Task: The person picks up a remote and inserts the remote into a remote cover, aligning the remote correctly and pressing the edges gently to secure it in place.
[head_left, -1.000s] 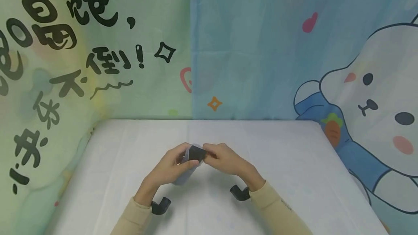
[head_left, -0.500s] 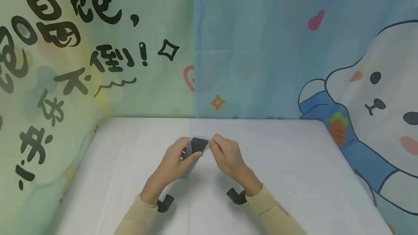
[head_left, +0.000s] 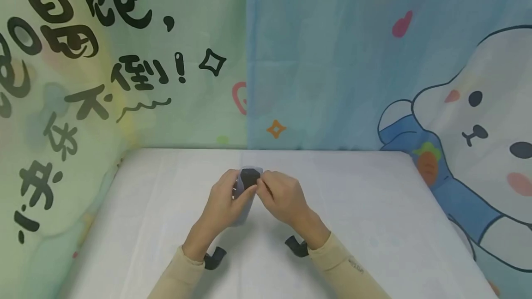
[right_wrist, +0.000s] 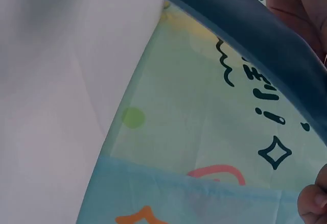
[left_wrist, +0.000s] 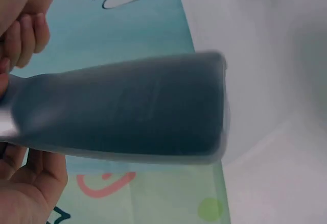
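A long blue-grey object [head_left: 242, 216] with a dark, slanted end [head_left: 250, 177] is held tilted above the white table. In the left wrist view its smooth body [left_wrist: 122, 106] widens toward a squared end with rounded corners; its kind cannot be told. My left hand [head_left: 220, 204] grips it around the upper part, thumb across the near side. With curled fingers, my right hand [head_left: 287, 197] pinches at the right edge of the dark end. What lies between those fingertips is hidden. The right wrist view shows the body [right_wrist: 245, 35] from the side, below my left hand [right_wrist: 296, 17].
The white-covered table [head_left: 353, 206] extends around both hands. Behind it hang a green printed cloth [head_left: 191, 119] and a blue one [head_left: 316, 82]. Black curved pieces sit at the left wrist [head_left: 214, 258] and the right wrist [head_left: 297, 246].
Both hands and the object sit slightly higher in the head view than a second ago. The right hand was a little away from the dark end half a second ago and is now against it.
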Demonstrator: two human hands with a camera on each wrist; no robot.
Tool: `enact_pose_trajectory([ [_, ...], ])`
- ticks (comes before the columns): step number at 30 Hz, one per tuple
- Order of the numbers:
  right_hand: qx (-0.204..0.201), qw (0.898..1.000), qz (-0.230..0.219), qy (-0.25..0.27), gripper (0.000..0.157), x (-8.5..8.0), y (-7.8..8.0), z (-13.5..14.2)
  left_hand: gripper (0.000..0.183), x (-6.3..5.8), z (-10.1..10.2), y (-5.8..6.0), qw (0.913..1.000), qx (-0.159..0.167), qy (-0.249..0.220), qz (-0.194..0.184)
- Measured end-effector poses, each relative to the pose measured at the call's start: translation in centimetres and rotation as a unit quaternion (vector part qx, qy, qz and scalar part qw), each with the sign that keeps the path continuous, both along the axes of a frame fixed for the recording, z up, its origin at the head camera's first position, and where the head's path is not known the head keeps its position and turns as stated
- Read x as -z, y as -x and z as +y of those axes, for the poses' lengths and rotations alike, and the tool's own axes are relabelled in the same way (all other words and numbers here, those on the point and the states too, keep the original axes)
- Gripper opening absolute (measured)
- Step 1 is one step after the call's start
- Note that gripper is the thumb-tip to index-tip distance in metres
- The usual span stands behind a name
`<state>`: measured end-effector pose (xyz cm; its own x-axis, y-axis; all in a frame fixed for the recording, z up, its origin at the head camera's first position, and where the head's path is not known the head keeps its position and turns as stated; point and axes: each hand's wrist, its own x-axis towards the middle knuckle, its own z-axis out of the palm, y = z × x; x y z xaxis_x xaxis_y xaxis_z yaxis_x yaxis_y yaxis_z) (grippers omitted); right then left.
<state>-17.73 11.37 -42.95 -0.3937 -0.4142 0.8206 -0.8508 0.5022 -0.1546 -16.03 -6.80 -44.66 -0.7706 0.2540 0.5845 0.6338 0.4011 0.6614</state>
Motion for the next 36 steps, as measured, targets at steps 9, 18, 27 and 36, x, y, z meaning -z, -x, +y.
enact_pose_trajectory([
  [9, -0.073, 0.984, -0.153, 0.048, 0.021, 0.4, -0.3, 0.8, 0.03, -0.1, 0.1, -0.5, 0.9922, 0.04, -0.079, -0.088],
  [18, -0.165, 0.864, -0.44, 0.184, 0.014, 0.4, -0.3, 1.3, 0.031, 0.4, 0.2, -0.7, 0.9797, 0.08, -0.124, -0.135],
  [27, -0.176, 0.852, -0.461, 0.174, 0.01, 0.6, -0.3, 1.4, 0.03, -0.1, -1.0, -0.4, 0.9953, 0.033, -0.023, -0.088],
  [36, -0.182, 0.841, -0.478, 0.177, 0.012, 0.7, -0.3, 1.4, 0.037, -0.8, -1.7, 0.0, 0.998, 0.034, 0.046, 0.026],
])
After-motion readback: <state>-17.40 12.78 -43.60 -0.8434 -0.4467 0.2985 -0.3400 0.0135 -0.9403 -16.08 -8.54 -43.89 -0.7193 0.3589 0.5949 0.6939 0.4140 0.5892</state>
